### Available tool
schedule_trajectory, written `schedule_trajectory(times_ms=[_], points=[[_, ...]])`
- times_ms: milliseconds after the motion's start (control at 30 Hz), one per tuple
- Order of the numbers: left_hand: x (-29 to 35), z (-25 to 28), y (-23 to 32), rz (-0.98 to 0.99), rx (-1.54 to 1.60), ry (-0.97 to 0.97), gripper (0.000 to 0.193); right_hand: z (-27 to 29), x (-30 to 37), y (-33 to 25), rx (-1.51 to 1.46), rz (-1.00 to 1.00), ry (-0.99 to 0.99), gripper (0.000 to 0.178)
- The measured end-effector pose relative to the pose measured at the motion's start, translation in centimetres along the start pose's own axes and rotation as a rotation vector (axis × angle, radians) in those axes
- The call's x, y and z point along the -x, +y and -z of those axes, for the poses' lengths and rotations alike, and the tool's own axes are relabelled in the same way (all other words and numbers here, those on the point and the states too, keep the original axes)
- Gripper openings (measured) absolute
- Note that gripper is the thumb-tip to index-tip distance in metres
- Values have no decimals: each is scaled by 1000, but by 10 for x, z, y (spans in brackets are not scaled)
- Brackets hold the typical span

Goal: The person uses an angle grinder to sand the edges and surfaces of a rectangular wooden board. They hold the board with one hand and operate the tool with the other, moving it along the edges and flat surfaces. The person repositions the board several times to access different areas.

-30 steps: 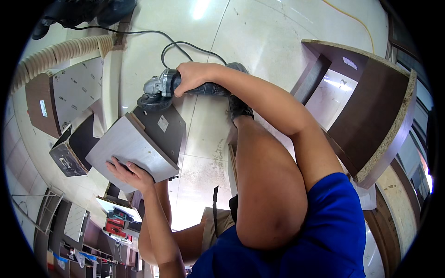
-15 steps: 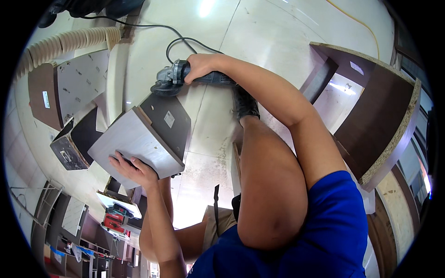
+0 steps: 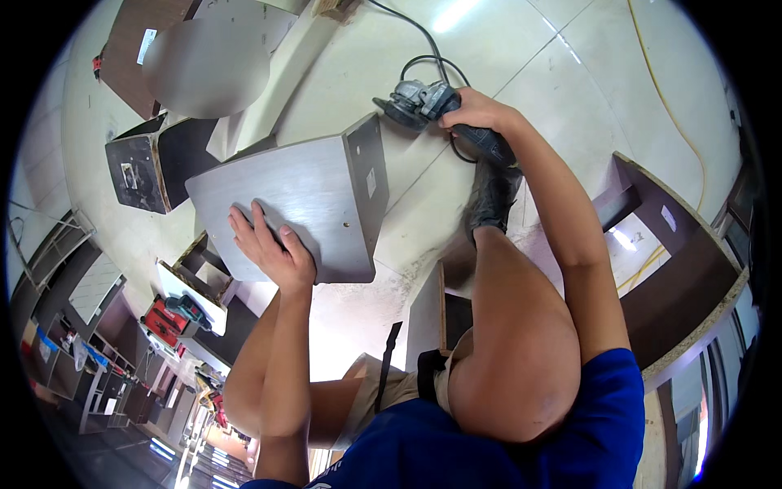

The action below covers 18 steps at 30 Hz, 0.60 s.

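Observation:
My left hand (image 3: pixel 273 248) lies flat on the pale grey top face of a box-like wooden cabinet piece (image 3: pixel 326 191), its fingers spread. The piece has a darker grey side with small holes and a white label. To the right of it, my right hand (image 3: pixel 481 114) is wrapped round the body of a black and grey angle grinder (image 3: pixel 419 106). The grinder's disc and guard point left, apart from the cabinet piece. A black cord (image 3: pixel 423 33) runs from the tool toward the far side. Whether the disc is spinning cannot be told.
A curved-edge brown cabinet frame (image 3: pixel 684 269) stands on the right. Dark open boxes (image 3: pixel 138 171) and brown panels (image 3: pixel 134 57) are at the left. My shoe (image 3: pixel 493 196) is just below the grinder. A yellow cable (image 3: pixel 664 98) crosses the tiled floor; a red tool case (image 3: pixel 165 320) lies lower left.
The cabinet piece has been turned, so its top face shows more broadly. The grinder has moved away from its edge to the right. My view has shifted left.

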<state>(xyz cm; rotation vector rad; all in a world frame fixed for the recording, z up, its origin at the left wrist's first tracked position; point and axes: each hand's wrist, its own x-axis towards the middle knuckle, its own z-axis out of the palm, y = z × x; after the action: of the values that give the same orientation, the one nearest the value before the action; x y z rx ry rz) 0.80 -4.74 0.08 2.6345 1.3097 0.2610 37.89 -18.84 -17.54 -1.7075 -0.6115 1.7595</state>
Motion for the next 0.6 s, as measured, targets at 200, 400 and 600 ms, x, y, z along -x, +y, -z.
schedule_trajectory(times_ms=[200,400,600], points=[[0,0,1,17,-18,8,55,-19,-10,-11,83,-5,-68,34],[-1,-1,3,-19,-5,6,54,-21,-19,-9,32,-51,-59,29],[0,1,1,-22,-13,-17,55,-20,-33,0,36,-103,-65,27]])
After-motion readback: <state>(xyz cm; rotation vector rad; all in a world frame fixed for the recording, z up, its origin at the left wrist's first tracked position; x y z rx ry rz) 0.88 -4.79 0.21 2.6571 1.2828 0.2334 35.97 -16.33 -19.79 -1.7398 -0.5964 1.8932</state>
